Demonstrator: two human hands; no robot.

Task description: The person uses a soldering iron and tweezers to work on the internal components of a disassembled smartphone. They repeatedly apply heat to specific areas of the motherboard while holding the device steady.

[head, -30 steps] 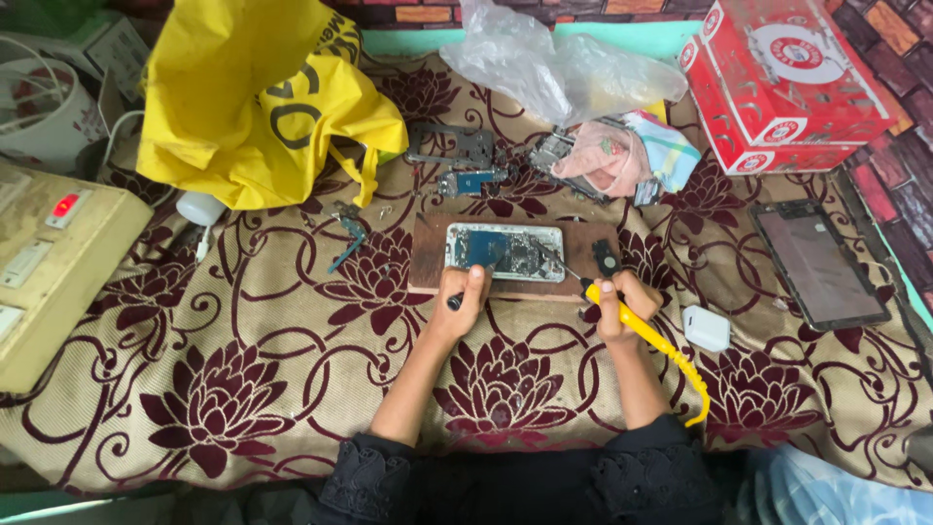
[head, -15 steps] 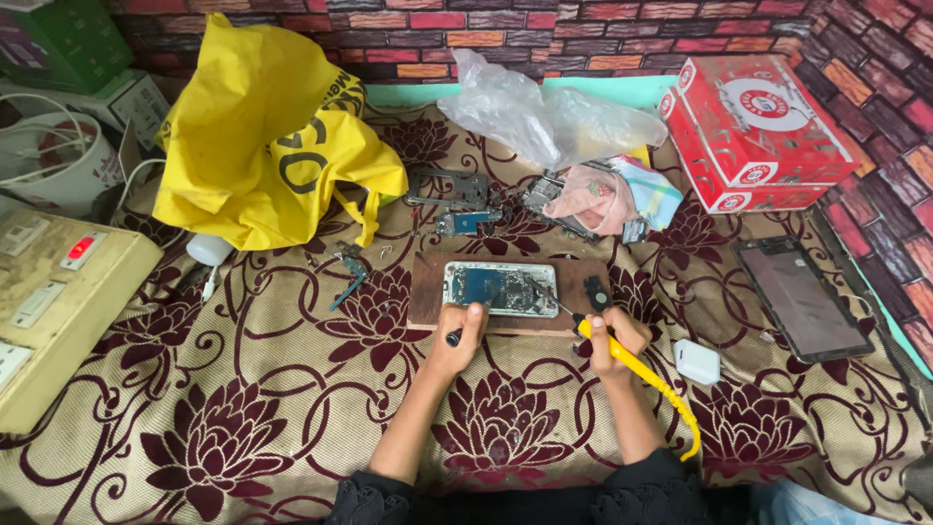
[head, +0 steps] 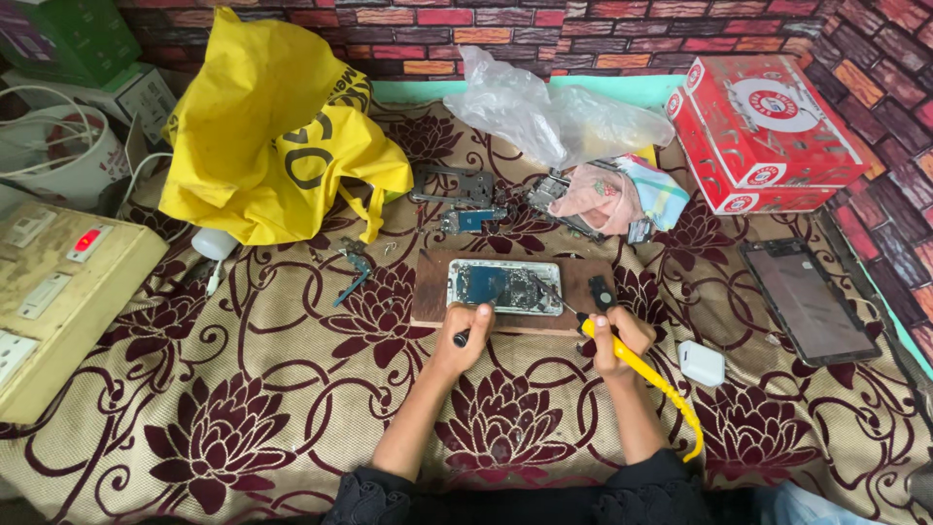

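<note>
While both hands work at the near edge of a small wooden board (head: 432,297), the left hand (head: 465,342) is closed around a short dark tool (head: 461,337), possibly a screwdriver, though its tip is too small to tell. Just beside it, the right hand (head: 614,340) is clamped on a yellow-handled tool (head: 649,381) whose cord trails back along the forearm. Between and just beyond the hands lies the opened phone (head: 505,286), flat on the board with its back off and its blue board and inner parts bare. Judging by that, the opening is done and the work inside is under way; nothing looks refitted yet. Loose phone parts (head: 465,199) lie farther back on the flowered cloth (head: 243,418) covering the desk, and a separate dark screen panel (head: 809,299) sits well apart to the right, with a small white charger (head: 701,363) near the right wrist. Beyond are a yellow bag (head: 272,146), a clear plastic bag (head: 554,117) and a red box (head: 768,131)
</note>
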